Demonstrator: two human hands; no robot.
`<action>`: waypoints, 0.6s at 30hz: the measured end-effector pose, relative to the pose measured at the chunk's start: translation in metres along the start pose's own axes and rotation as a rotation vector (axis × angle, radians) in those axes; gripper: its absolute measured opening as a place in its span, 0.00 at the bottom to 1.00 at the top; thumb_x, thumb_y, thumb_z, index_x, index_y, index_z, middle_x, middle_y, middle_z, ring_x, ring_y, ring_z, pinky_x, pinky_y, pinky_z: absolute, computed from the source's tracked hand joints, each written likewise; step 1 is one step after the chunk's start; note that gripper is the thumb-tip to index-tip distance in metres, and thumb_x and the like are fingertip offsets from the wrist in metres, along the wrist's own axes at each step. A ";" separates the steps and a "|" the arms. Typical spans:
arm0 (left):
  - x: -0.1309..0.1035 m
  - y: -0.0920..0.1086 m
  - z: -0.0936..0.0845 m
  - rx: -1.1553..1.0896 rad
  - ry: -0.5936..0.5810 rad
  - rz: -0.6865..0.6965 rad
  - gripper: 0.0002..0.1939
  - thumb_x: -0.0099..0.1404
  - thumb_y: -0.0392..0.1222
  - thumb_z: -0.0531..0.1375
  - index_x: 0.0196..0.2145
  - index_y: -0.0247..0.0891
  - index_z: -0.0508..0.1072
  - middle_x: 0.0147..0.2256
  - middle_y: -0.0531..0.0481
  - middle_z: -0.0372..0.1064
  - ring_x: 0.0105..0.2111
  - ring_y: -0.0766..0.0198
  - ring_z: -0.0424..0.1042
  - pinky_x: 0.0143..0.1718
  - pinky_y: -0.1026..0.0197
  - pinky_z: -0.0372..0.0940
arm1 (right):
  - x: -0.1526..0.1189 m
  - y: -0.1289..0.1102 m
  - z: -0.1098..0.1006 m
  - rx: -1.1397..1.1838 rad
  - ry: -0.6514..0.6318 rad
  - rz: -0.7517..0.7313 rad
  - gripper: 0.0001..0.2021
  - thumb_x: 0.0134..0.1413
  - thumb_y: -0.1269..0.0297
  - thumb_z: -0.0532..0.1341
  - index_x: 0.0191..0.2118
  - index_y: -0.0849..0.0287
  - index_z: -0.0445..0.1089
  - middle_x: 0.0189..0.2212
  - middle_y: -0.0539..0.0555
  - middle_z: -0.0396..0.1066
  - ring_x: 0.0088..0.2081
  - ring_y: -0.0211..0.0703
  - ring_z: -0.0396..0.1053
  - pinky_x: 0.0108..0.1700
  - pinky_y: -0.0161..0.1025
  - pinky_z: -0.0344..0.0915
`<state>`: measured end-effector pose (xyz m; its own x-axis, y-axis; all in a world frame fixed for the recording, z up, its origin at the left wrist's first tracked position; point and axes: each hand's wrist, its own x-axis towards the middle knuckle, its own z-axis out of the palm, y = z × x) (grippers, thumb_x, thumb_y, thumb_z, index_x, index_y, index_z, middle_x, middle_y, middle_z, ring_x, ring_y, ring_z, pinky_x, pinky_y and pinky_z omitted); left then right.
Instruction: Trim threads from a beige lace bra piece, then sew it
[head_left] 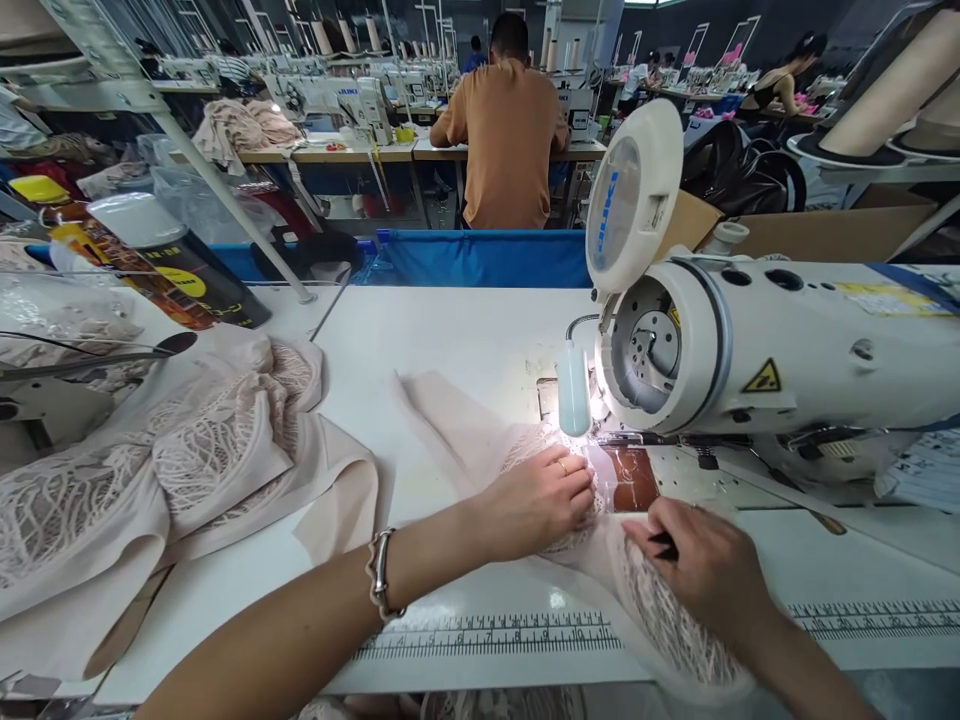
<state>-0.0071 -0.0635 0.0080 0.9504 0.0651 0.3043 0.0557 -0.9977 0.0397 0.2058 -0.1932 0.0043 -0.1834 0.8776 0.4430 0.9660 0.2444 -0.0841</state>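
Observation:
A pale pink lace-and-mesh garment piece lies across the bed of a white sewing machine. My left hand rests on its lace just in front of the lit needle area, fingers stretched and lying flat. To the right, my right hand has its fingers curled at the near edge of the same piece, gripping a lace part that hangs over the table edge. A small black object shows within the right hand; its kind is unclear. The needle itself is hidden in glare.
More lace garment pieces are heaped at the left. Behind them lean a spray can and a bottle. A small lamp hangs beside the machine head. A ruler strip runs along the front edge. A person sits ahead.

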 end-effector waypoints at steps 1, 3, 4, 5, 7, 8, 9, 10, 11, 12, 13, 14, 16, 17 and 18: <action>0.000 -0.001 0.001 -0.019 0.003 -0.001 0.14 0.77 0.35 0.49 0.44 0.31 0.75 0.44 0.40 0.74 0.44 0.58 0.71 0.47 0.54 0.64 | 0.006 0.006 -0.001 0.027 -0.048 0.027 0.10 0.65 0.65 0.55 0.30 0.55 0.64 0.20 0.46 0.67 0.19 0.37 0.64 0.24 0.35 0.55; 0.002 -0.002 0.001 -0.058 0.005 -0.015 0.16 0.78 0.35 0.47 0.44 0.31 0.74 0.42 0.42 0.75 0.42 0.59 0.72 0.47 0.55 0.64 | 0.017 0.016 -0.004 0.070 -0.178 0.060 0.10 0.59 0.70 0.54 0.43 0.55 0.70 0.22 0.45 0.72 0.20 0.37 0.67 0.23 0.34 0.56; 0.002 -0.002 0.000 -0.073 0.005 -0.025 0.16 0.78 0.36 0.47 0.44 0.31 0.74 0.41 0.42 0.75 0.41 0.59 0.72 0.46 0.55 0.64 | 0.023 0.019 -0.005 0.071 -0.244 0.055 0.18 0.56 0.72 0.54 0.51 0.52 0.70 0.23 0.43 0.74 0.21 0.38 0.69 0.23 0.33 0.56; 0.003 -0.002 0.000 -0.083 0.003 -0.033 0.17 0.78 0.38 0.47 0.44 0.30 0.74 0.40 0.42 0.75 0.40 0.58 0.71 0.45 0.55 0.64 | 0.027 0.021 -0.005 0.055 -0.297 0.042 0.25 0.53 0.73 0.54 0.57 0.49 0.69 0.23 0.42 0.75 0.21 0.38 0.70 0.23 0.33 0.55; 0.004 -0.002 -0.002 -0.094 -0.002 -0.040 0.18 0.78 0.41 0.48 0.43 0.29 0.75 0.38 0.42 0.74 0.40 0.57 0.71 0.43 0.55 0.64 | 0.034 0.021 -0.004 0.001 -0.352 0.017 0.34 0.49 0.75 0.55 0.62 0.43 0.67 0.24 0.42 0.77 0.22 0.40 0.71 0.23 0.34 0.55; 0.004 -0.002 -0.003 -0.097 -0.005 -0.040 0.19 0.78 0.42 0.48 0.41 0.29 0.75 0.38 0.42 0.74 0.39 0.57 0.70 0.42 0.55 0.64 | 0.036 0.021 -0.002 -0.021 -0.367 0.015 0.35 0.47 0.75 0.55 0.62 0.43 0.67 0.24 0.42 0.77 0.23 0.40 0.72 0.24 0.34 0.56; 0.004 -0.002 -0.003 -0.100 -0.009 -0.039 0.20 0.78 0.43 0.48 0.39 0.30 0.76 0.39 0.42 0.74 0.39 0.57 0.70 0.41 0.55 0.64 | 0.038 0.020 -0.001 -0.035 -0.371 0.017 0.36 0.46 0.75 0.56 0.62 0.44 0.68 0.25 0.43 0.78 0.24 0.41 0.73 0.24 0.35 0.57; 0.004 -0.002 -0.003 -0.106 -0.008 -0.038 0.21 0.78 0.44 0.48 0.36 0.30 0.75 0.39 0.42 0.74 0.40 0.57 0.70 0.41 0.55 0.64 | 0.039 0.019 0.001 -0.042 -0.368 0.019 0.37 0.44 0.75 0.56 0.63 0.45 0.68 0.25 0.44 0.79 0.25 0.42 0.73 0.25 0.35 0.58; 0.004 -0.002 -0.003 -0.113 -0.004 -0.038 0.21 0.78 0.44 0.48 0.34 0.31 0.75 0.40 0.42 0.74 0.40 0.57 0.70 0.42 0.55 0.64 | 0.039 0.019 0.002 -0.043 -0.361 0.020 0.37 0.44 0.75 0.56 0.62 0.46 0.68 0.26 0.45 0.79 0.26 0.42 0.74 0.25 0.35 0.59; 0.004 -0.002 -0.003 -0.120 0.002 -0.040 0.21 0.78 0.44 0.49 0.33 0.32 0.75 0.40 0.41 0.74 0.41 0.57 0.70 0.43 0.55 0.64 | 0.039 0.019 0.003 -0.044 -0.356 0.019 0.36 0.44 0.75 0.56 0.62 0.47 0.68 0.27 0.46 0.80 0.27 0.42 0.75 0.26 0.35 0.60; 0.004 -0.003 -0.003 -0.125 0.006 -0.042 0.21 0.78 0.44 0.49 0.33 0.33 0.75 0.41 0.41 0.74 0.42 0.57 0.70 0.44 0.54 0.64 | 0.039 0.019 0.004 -0.046 -0.352 0.020 0.35 0.45 0.75 0.56 0.62 0.48 0.69 0.27 0.46 0.80 0.27 0.42 0.75 0.26 0.35 0.61; 0.004 -0.003 -0.003 -0.128 0.010 -0.046 0.20 0.78 0.44 0.49 0.35 0.33 0.74 0.40 0.42 0.74 0.43 0.57 0.70 0.45 0.54 0.64 | 0.040 0.019 0.004 -0.050 -0.351 0.020 0.35 0.46 0.74 0.57 0.62 0.47 0.69 0.28 0.46 0.80 0.27 0.42 0.75 0.26 0.35 0.61; 0.004 -0.004 -0.003 -0.126 0.012 -0.055 0.19 0.79 0.44 0.48 0.38 0.33 0.74 0.39 0.42 0.75 0.43 0.57 0.70 0.46 0.54 0.64 | 0.040 0.020 0.005 -0.068 -0.359 0.025 0.33 0.48 0.72 0.58 0.62 0.47 0.69 0.28 0.45 0.81 0.27 0.42 0.76 0.26 0.35 0.61; 0.004 -0.005 -0.003 -0.122 0.012 -0.061 0.19 0.79 0.44 0.48 0.39 0.33 0.74 0.39 0.43 0.74 0.43 0.57 0.70 0.47 0.54 0.63 | 0.041 0.020 0.005 -0.073 -0.361 0.029 0.32 0.49 0.71 0.58 0.62 0.47 0.69 0.29 0.45 0.81 0.28 0.43 0.76 0.25 0.35 0.61; 0.004 -0.006 -0.003 -0.118 0.013 -0.066 0.18 0.79 0.45 0.48 0.40 0.33 0.74 0.38 0.43 0.74 0.43 0.57 0.70 0.46 0.54 0.63 | 0.041 0.021 0.004 -0.074 -0.361 0.030 0.31 0.49 0.71 0.59 0.62 0.46 0.69 0.29 0.45 0.81 0.29 0.43 0.77 0.25 0.35 0.62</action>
<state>-0.0046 -0.0576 0.0121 0.9418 0.1320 0.3092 0.0813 -0.9818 0.1714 0.2173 -0.1503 0.0168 -0.1941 0.9762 0.0967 0.9802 0.1970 -0.0215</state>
